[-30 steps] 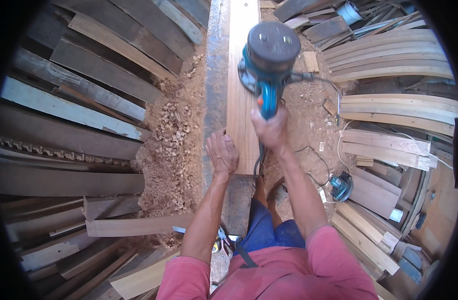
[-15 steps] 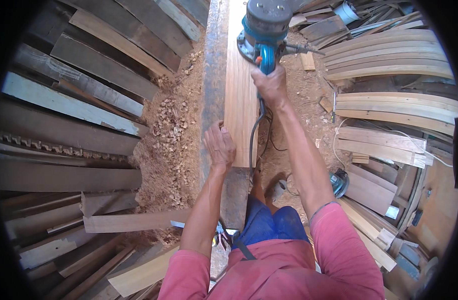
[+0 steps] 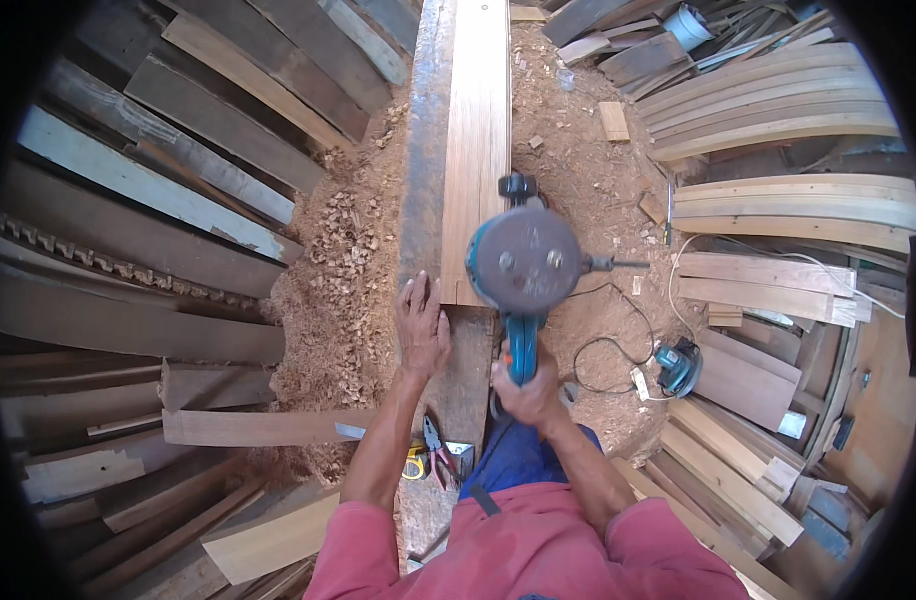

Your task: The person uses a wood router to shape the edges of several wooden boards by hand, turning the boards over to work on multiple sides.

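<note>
My right hand (image 3: 530, 392) is wrapped round the teal handle of a router (image 3: 526, 262) with a round grey top. The router sits over the right edge and near end of a long pale board (image 3: 477, 150), hiding that corner. The board lies lengthwise on a dark, worn workbench (image 3: 427, 180). My left hand (image 3: 421, 327) rests with fingers stretched out on the bench by the board's near left corner. Closer to me on the bench lie pliers (image 3: 438, 452) and a yellow tape measure (image 3: 415, 464).
Stacked planks (image 3: 138, 200) line the left side, and pale curved boards (image 3: 778, 115) are piled on the right. Wood shavings (image 3: 340, 260) cover the floor. A second teal power tool (image 3: 678, 367) sits at right, with a black cord (image 3: 588, 345) looping nearby.
My right hand has drawn the router toward me along the board, from its far part to its near end. My left hand has slid slightly nearer and left.
</note>
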The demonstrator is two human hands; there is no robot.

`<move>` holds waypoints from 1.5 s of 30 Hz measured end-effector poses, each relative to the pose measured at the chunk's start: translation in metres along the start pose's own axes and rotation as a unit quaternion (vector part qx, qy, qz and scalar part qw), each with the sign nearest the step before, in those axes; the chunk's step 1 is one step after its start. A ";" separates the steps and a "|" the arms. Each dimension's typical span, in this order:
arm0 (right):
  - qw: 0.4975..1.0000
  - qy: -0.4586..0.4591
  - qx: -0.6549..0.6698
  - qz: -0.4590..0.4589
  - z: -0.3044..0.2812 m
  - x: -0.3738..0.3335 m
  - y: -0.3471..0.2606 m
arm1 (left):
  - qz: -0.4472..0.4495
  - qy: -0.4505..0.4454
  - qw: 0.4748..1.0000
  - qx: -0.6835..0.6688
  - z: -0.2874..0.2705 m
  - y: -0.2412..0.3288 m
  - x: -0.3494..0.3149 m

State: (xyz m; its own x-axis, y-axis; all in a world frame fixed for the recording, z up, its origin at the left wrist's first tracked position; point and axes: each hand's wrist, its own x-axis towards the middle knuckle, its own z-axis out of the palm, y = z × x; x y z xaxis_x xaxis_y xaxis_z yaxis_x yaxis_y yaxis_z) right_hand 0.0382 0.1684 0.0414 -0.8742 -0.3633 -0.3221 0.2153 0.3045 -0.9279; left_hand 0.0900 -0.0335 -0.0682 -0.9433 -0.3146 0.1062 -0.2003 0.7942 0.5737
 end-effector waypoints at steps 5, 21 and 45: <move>0.995 -0.001 -0.070 -0.070 0.008 -0.047 0.042 | -0.010 -0.009 0.999 0.044 0.006 0.004 0.001; 0.992 0.061 0.009 -0.111 0.033 -0.012 0.024 | 0.001 -0.009 0.998 0.067 0.001 0.005 0.003; 0.993 0.052 0.012 -0.102 0.012 0.173 -0.032 | -0.012 0.022 0.998 0.051 0.006 -0.001 0.000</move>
State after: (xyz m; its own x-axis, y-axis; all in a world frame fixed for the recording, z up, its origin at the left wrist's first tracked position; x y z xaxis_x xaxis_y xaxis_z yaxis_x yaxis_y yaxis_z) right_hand -0.1146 0.0852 0.0129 -0.9409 -0.3218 -0.1060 0.0378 0.2112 -0.9767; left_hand 0.0885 -0.0313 -0.0734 -0.9260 -0.3547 0.1295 -0.2510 0.8344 0.4906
